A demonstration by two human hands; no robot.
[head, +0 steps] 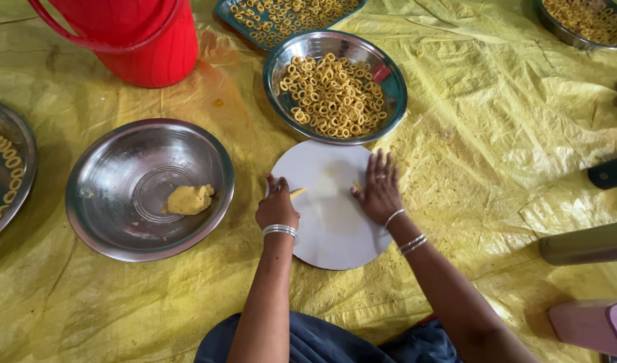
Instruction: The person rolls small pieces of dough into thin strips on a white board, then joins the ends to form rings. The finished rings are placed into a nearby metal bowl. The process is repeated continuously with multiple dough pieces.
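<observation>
A round white board (328,228) lies on the yellow sheet in front of me. My left hand (277,205) rests at the board's left edge, fingers closed on a thin strip of yellow dough (298,193) that pokes out to the right. My right hand (379,188) lies flat on the board's right side, palm down, fingers together, with a bit of dough showing under its thumb side. Both wrists wear bangles.
A steel bowl (105,202) at left holds a lump of yellow dough (189,199). Another steel bowl (394,94) beyond the board is full of small dough rings. A red bucket (144,40) stands at back left; trays of rings (13,168) (577,33) sit around.
</observation>
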